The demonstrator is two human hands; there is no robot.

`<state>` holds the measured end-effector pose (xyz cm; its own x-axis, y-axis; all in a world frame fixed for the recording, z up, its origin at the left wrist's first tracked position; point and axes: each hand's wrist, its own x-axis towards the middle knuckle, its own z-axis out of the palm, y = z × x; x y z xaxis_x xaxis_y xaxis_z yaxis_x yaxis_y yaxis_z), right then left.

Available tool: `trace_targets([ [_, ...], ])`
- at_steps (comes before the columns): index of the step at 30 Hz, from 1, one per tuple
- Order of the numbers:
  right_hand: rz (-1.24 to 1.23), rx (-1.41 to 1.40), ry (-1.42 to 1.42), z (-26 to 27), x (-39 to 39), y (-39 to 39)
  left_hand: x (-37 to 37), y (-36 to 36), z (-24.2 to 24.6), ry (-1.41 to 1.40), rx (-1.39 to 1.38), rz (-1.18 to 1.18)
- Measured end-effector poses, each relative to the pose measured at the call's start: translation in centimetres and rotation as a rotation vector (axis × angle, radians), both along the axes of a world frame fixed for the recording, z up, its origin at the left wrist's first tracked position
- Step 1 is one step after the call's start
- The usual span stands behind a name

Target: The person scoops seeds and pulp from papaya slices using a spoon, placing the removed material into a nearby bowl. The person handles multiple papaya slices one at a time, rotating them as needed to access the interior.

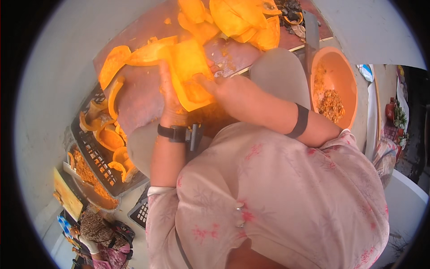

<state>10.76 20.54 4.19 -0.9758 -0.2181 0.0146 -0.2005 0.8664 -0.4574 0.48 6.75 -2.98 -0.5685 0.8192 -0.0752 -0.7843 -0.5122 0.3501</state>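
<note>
A thick piece of orange pumpkin [189, 74] with a hollowed inner face is held up in front of me, over the near edge of the dark red table [141, 90]. My left hand [169, 92] grips it along its left side, thumb up. My right hand [213, 82] is at its right edge, with fingers against the inner face and others partly hidden behind it. Whether a small tool is in the right hand cannot be seen. Long cut pumpkin slices [116, 62] lie to the left, and a heap of large pumpkin pieces [240, 20] lies farther back.
An orange plastic bowl [349, 84] with seedy pulp stands at the right, beside an upright metal blade [311, 32]. A black crate [97, 158] of pumpkin pieces and a tub of orange pulp [90, 175] stand at the left. Another person [107, 238] is at lower left.
</note>
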Motion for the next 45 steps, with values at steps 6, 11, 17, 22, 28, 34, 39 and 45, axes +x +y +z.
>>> trace_targets([
  [6,-0.071,0.032,0.188,-0.6,-2.9,1.3,-0.3,0.3,0.7,-0.267,0.041,0.104],
  [11,-0.021,0.130,0.252,-1.9,-3.1,0.6,-0.2,0.2,0.2,-0.114,-0.054,0.076],
  [17,0.075,0.018,-0.047,0.2,0.3,-0.1,-0.8,-0.4,-0.5,0.032,-0.010,0.023],
  [22,0.146,0.044,-0.012,-0.1,0.4,0.8,-1.8,-1.0,-0.1,0.050,0.020,0.011],
  [28,-0.020,0.067,0.190,0.0,-2.9,2.1,-0.1,0.0,2.4,0.010,-0.303,0.178],
  [34,0.077,0.034,-0.006,-1.0,0.4,0.1,-1.6,-1.2,-1.0,0.143,-0.105,0.019],
  [39,0.072,0.063,0.070,-0.8,0.2,0.9,-1.7,-0.8,0.3,0.095,-0.100,0.045],
  [45,-0.001,0.146,0.282,-2.3,-2.4,1.4,-0.5,0.0,1.3,0.160,-0.479,0.288],
])
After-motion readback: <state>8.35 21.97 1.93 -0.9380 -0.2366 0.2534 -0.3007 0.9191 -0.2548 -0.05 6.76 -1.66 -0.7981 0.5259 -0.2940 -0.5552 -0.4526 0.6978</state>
